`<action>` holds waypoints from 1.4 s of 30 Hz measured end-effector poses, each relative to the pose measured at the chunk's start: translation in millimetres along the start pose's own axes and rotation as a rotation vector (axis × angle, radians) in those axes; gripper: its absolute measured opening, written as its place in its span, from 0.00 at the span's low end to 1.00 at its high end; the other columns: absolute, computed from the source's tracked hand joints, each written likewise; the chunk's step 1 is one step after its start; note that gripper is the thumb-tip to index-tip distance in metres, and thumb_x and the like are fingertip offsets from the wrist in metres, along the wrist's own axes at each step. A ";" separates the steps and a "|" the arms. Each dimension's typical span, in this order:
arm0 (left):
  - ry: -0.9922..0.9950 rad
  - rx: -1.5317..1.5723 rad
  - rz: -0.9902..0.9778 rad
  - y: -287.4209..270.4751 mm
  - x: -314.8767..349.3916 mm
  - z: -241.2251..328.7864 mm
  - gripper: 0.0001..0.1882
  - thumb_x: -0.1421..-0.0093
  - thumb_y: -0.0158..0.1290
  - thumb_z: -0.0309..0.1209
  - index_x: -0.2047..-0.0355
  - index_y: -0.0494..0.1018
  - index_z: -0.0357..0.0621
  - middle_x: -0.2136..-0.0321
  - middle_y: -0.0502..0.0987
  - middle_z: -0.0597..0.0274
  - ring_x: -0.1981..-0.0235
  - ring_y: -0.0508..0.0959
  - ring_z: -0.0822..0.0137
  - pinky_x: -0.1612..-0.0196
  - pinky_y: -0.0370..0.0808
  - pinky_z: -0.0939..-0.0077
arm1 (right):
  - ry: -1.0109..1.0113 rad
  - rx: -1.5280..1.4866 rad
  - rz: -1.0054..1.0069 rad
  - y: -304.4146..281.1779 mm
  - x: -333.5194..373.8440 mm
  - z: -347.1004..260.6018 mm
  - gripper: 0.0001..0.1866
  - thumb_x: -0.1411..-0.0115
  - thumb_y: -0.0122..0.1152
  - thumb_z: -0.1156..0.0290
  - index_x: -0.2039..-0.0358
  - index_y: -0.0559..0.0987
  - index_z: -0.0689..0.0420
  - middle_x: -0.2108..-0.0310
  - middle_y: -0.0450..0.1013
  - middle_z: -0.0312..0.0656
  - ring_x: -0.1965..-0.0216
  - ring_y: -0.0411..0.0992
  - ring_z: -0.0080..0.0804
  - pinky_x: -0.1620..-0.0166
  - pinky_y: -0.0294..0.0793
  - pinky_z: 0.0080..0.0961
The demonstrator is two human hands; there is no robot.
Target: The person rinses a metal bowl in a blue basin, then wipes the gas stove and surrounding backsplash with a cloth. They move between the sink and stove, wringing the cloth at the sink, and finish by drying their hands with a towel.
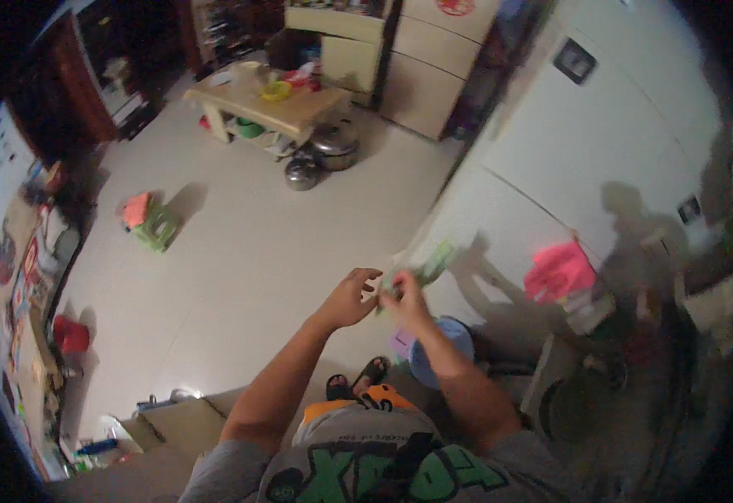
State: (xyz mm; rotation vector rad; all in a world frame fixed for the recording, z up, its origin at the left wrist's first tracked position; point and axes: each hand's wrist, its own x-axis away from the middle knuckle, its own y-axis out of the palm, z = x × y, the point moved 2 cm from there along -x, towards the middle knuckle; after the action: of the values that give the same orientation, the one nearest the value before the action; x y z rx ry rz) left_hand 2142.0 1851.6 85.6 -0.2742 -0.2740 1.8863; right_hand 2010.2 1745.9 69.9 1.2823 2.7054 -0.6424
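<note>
Out in front of my body, both arms reach forward over the floor. My right hand (406, 299) is closed on a thin, light green strip (436, 263), perhaps a flat packet; it is too blurred to name. One end of the strip sticks out up and to the right, beside the white wall. Just left of it is my left hand (354, 297), its fingers bent but apart, with nothing visible in them. The fingertips come close to the right hand; whether they touch the strip's lower end I cannot tell.
Below my right forearm stands a blue bucket (443, 356) by the wall. Pink rubber gloves (561, 270) hang on the right. A green stool (159, 228) stands left on the floor, a low table (320, 109) with pots (333, 151) at the back, a red bucket (71, 334) far left.
</note>
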 end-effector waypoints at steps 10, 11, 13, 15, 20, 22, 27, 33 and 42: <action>-0.054 -0.313 0.259 -106.9 18.7 5.9 0.08 0.40 0.55 0.28 0.64 0.78 0.35 0.71 0.80 0.49 0.71 0.80 0.55 0.63 0.76 0.67 | 0.614 -0.576 -0.570 62.9 -71.4 -39.7 0.13 0.42 0.65 0.69 0.59 0.74 0.56 0.66 0.72 0.35 0.62 0.68 0.22 0.60 0.68 0.23; 0.013 -0.346 0.346 -111.6 12.0 7.6 0.08 0.40 0.55 0.28 0.66 0.77 0.35 0.73 0.79 0.49 0.72 0.79 0.54 0.64 0.76 0.66 | 0.559 -0.672 -0.599 61.8 -82.1 -43.7 0.12 0.43 0.65 0.71 0.59 0.74 0.55 0.68 0.71 0.34 0.64 0.68 0.22 0.61 0.68 0.22; 0.148 -0.414 0.517 -119.9 -0.1 11.2 0.08 0.40 0.54 0.28 0.70 0.76 0.33 0.76 0.77 0.50 0.73 0.78 0.52 0.66 0.75 0.64 | 0.404 -0.627 -0.712 60.2 -108.4 -29.4 0.19 0.49 0.70 0.77 0.58 0.73 0.55 0.66 0.72 0.38 0.63 0.69 0.25 0.60 0.71 0.26; -0.080 -0.391 0.466 -125.9 -15.4 22.1 0.10 0.40 0.54 0.29 0.73 0.74 0.33 0.78 0.74 0.49 0.73 0.77 0.52 0.67 0.73 0.61 | 0.213 -0.150 -0.665 53.9 -133.8 -20.3 0.21 0.50 0.70 0.77 0.56 0.73 0.54 0.64 0.71 0.41 0.64 0.69 0.27 0.63 0.72 0.25; -0.350 -0.514 0.521 -125.5 -48.0 18.8 0.19 0.33 0.49 0.36 0.75 0.72 0.31 0.78 0.72 0.46 0.75 0.76 0.57 0.70 0.71 0.59 | -0.273 0.267 -0.139 68.9 -166.0 -13.8 0.20 0.55 0.70 0.81 0.61 0.73 0.58 0.75 0.71 0.42 0.72 0.73 0.45 0.66 0.74 0.35; -0.518 -0.372 0.637 -130.1 -59.9 13.4 0.22 0.33 0.47 0.39 0.75 0.72 0.31 0.77 0.75 0.46 0.78 0.74 0.53 0.71 0.72 0.61 | -0.055 0.127 -0.211 80.4 -173.6 -9.1 0.11 0.45 0.64 0.73 0.62 0.74 0.57 0.74 0.72 0.43 0.69 0.74 0.50 0.65 0.74 0.37; -0.455 0.245 0.414 -107.9 -97.2 33.6 0.19 0.31 0.46 0.42 0.60 0.72 0.33 0.68 0.78 0.55 0.72 0.78 0.67 0.69 0.78 0.73 | 0.701 -0.873 -0.872 105.1 -169.5 30.7 0.19 0.32 0.45 0.51 0.56 0.74 0.54 0.63 0.74 0.38 0.63 0.75 0.30 0.67 0.74 0.27; 0.077 0.829 -0.385 -103.6 -126.1 99.0 0.26 0.34 0.46 0.52 0.58 0.71 0.37 0.62 0.77 0.49 0.61 0.78 0.61 0.58 0.77 0.65 | 0.449 -1.390 -0.838 74.7 -164.2 -33.6 0.24 0.33 0.45 0.48 0.44 0.68 0.48 0.52 0.72 0.41 0.54 0.74 0.36 0.53 0.76 0.31; 0.111 1.524 -0.102 -119.0 -161.2 92.5 0.29 0.34 0.42 0.55 0.45 0.67 0.46 0.41 0.66 0.45 0.39 0.65 0.54 0.40 0.64 0.62 | 0.576 -2.185 -0.468 105.2 -202.3 -57.2 0.25 0.32 0.39 0.52 0.44 0.71 0.53 0.46 0.70 0.44 0.45 0.70 0.39 0.41 0.67 0.43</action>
State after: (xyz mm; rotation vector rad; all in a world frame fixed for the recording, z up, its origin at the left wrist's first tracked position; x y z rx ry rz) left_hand 2270.0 1732.2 220.1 0.6547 1.1760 1.4956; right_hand 2226.5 1682.0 136.1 0.0556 1.8103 2.2193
